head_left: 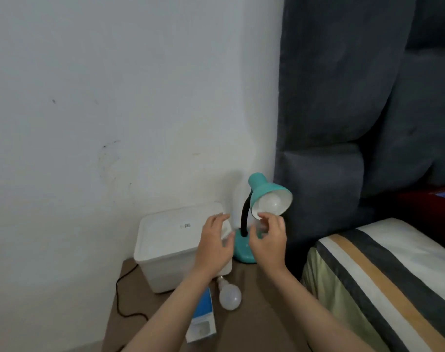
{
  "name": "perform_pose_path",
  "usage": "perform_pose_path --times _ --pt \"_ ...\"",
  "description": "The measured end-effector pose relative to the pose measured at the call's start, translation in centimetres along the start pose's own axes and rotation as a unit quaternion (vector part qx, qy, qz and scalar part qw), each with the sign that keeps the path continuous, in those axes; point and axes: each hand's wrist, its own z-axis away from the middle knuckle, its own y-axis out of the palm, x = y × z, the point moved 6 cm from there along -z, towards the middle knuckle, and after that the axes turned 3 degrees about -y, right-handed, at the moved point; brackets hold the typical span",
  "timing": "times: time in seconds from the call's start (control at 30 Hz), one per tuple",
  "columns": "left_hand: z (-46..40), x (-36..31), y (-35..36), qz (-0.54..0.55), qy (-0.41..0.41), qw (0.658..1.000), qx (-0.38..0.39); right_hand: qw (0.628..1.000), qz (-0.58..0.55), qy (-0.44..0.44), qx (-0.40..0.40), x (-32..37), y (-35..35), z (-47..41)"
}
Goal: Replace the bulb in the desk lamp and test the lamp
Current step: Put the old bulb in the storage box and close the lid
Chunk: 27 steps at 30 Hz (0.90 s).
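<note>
Head view: a teal desk lamp (pixel 246 247) stands at the back of a brown table (pixel 257 313), between a white box and a dark padded headboard (pixel 343 97).
Lamp shade: the teal shade (pixel 264 190) is a smooth cone, white inside, tilted so that its open mouth faces forward, down and to the right; its long axis runs from the narrow cap at upper left to the rim at lower right.
Lamp neck: a black flexible neck (pixel 244 219) curves up from the glossy oval base.
Fitted bulb: a frosted round bulb (pixel 273 204) sits inside the shade, its dome towards the mouth.
Loose bulb: a second white bulb (pixel 229 295) lies on the table in front of the box, its screw cap pointing away towards the box and its dome towards the camera.
Bulb carton: a blue and white carton (pixel 202 318) lies flat just left of the loose bulb.
Left hand: the left hand (pixel 215 246) is spread, empty, over the box corner beside the lamp.
Right hand: the right hand (pixel 268 241) is empty, fingers loosely curled just under the shade's rim; contact with the rim cannot be told.
White box: the lidded plastic storage box (pixel 170 240) is matt, with rounded corners.
Cord: a black cord (pixel 120 295) loops at the table's left edge.
Bed: a striped cover (pixel 384 280) lies on the right.
</note>
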Motion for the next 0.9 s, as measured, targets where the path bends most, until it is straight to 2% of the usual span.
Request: perform_pose_path --times 0.13,0.3,0.5,0.63,0.9 --pt "2.4 5.2 -3.8 -0.067 -0.114 0.991 -0.013 0.992 0.019 -0.018 0.126 0.9 4.1 1.7" --pt "3.5 10.0 -9.4 -0.156 -0.202 0.965 -0.062 0.952 0.083 0.02 0.294 0.9 8.7 2.1" --pt "3.8 14.3 -11.6 -0.11 -0.282 0.953 0.01 0.894 0.176 0.085 0.403 -0.8 12.0 1.2" --pt "3.3 14.3 -11.6 -0.08 -0.266 0.96 0.035 0.869 0.215 0.088 0.437 -1.0 12.6 1.0" --pt "3.2 14.2 -11.9 -0.067 -0.248 0.966 0.005 0.881 0.216 0.07 0.415 0.2 12.2 0.9"
